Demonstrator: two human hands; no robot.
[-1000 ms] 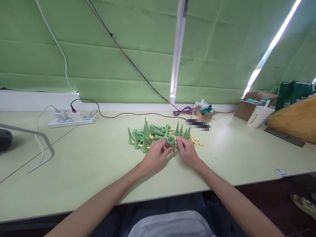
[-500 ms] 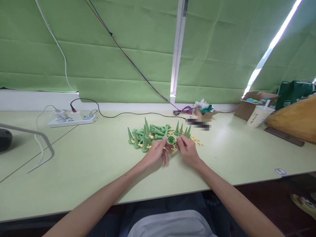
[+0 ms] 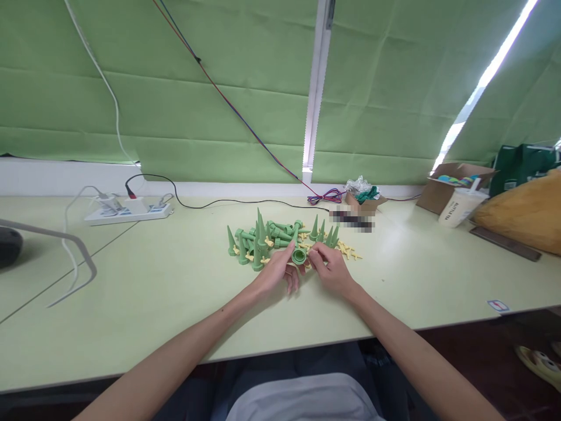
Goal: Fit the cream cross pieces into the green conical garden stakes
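Observation:
My left hand (image 3: 281,268) is closed around a green plastic watering spike (image 3: 299,256), its round open end facing up toward me. My right hand (image 3: 329,266) pinches at the right side of that spike; a bit of yellow at the fingertips looks like a small valve, mostly hidden. Just beyond my left hand, several green spikes (image 3: 258,257) stand upright with yellow valves on them, and more lie in a pile (image 3: 278,231). Behind my right hand stand a few other upright spikes (image 3: 314,229), with loose yellow valves (image 3: 349,251) scattered to their right.
A white power strip (image 3: 129,214) lies at the back left. Along the back are a small cardboard box (image 3: 366,203) and a coiled cable (image 3: 326,197). On the right are a drink cup (image 3: 460,207), a carton (image 3: 432,193) and a brown bar (image 3: 504,242).
The spike's open end has shifted slightly left and down and turned. My right fingers have moved a little left along with it, still pinched at its side.

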